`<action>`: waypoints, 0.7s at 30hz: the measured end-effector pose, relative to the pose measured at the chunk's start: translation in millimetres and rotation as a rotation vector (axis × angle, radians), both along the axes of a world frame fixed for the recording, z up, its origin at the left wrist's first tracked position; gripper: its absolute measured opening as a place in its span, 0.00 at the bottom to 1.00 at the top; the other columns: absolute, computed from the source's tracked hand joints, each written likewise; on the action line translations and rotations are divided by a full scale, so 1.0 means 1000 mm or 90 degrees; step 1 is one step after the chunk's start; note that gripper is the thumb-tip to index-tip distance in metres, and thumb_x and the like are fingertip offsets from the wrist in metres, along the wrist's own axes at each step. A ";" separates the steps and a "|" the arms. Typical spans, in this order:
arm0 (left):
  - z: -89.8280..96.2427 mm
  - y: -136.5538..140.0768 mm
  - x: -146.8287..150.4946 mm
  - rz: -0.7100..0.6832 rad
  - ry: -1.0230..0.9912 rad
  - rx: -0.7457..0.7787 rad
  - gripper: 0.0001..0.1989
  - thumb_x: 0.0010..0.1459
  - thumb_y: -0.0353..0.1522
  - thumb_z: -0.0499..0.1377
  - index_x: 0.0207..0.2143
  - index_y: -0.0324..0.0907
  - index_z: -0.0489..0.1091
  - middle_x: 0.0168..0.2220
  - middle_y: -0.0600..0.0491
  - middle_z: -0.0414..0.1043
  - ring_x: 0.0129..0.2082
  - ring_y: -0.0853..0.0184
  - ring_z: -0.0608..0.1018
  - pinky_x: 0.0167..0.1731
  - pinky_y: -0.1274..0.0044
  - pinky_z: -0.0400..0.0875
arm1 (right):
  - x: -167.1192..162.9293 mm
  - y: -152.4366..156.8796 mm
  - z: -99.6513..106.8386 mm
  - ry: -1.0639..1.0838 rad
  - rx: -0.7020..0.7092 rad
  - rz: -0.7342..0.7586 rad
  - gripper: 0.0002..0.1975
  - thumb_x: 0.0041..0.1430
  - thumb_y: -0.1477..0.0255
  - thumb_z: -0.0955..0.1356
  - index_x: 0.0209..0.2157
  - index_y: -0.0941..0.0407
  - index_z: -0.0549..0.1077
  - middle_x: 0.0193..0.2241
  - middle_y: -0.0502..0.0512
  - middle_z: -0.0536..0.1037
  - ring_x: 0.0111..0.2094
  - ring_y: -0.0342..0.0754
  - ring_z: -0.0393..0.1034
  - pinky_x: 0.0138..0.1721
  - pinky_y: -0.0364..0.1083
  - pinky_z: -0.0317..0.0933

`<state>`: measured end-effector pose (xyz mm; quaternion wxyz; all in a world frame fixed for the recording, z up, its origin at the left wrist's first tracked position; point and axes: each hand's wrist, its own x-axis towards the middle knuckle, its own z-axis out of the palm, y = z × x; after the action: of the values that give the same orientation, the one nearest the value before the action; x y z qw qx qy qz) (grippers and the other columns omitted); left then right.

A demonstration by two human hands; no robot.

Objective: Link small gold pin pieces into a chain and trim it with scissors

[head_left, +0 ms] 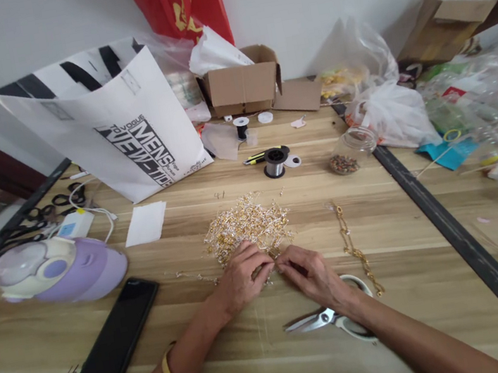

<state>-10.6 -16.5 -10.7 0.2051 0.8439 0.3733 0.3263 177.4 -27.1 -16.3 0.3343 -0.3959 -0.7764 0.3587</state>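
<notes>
- Near the tabletop's middle, head view: left hand and right hand meet fingertip to fingertip, pinched together on a small gold piece at the near edge of the pile of gold charms.
- Scissors lie under the right wrist; a gold chain lies just right of it; a black phone lies toward the near left edge.

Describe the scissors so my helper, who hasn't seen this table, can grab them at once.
Start at the wooden table and find the person's right hand beside the gold pile. The scissors lie flat just under that wrist, blades pointing left. They are the silver pair with white handles, unlike the black pairs at the far left edge.
</notes>
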 end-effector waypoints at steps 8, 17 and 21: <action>0.001 0.000 0.002 0.002 -0.019 -0.019 0.07 0.58 0.28 0.54 0.29 0.39 0.70 0.27 0.50 0.68 0.32 0.66 0.68 0.35 0.74 0.65 | 0.000 0.000 -0.002 0.015 0.038 -0.007 0.06 0.60 0.75 0.63 0.38 0.56 0.70 0.33 0.55 0.72 0.32 0.45 0.67 0.32 0.43 0.62; 0.006 0.000 0.005 -0.002 -0.012 -0.040 0.08 0.58 0.28 0.54 0.28 0.39 0.70 0.25 0.51 0.68 0.31 0.66 0.69 0.34 0.74 0.64 | 0.001 0.001 -0.005 0.021 0.065 -0.026 0.06 0.60 0.77 0.62 0.32 0.56 0.70 0.28 0.53 0.71 0.29 0.44 0.66 0.31 0.42 0.60; 0.008 0.003 0.007 -0.002 -0.005 -0.040 0.08 0.58 0.29 0.54 0.27 0.39 0.70 0.25 0.51 0.69 0.30 0.67 0.69 0.34 0.74 0.64 | 0.003 0.001 -0.004 -0.004 0.070 -0.021 0.06 0.60 0.79 0.62 0.31 0.56 0.69 0.29 0.52 0.71 0.29 0.44 0.66 0.32 0.42 0.59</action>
<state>-4.0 -13.7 -2.3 0.2333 0.8363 0.3814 0.3174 180.0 -25.9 -20.3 0.3590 -0.3910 -0.7894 0.3083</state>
